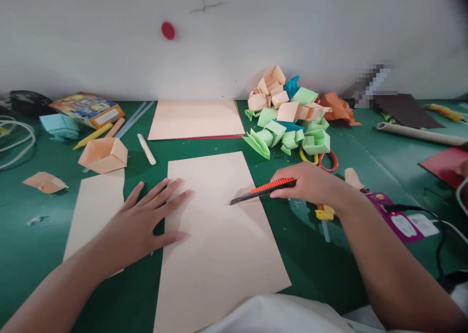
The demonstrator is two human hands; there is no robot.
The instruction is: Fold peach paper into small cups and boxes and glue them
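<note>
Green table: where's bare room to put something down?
Below the yellow piece and clear strip, between the large sheet and right forearm. Also beside the left forearm, left of the narrow paper, except a pale mark. Crowded: around the folded-paper pile, and by the box at back left.
</note>
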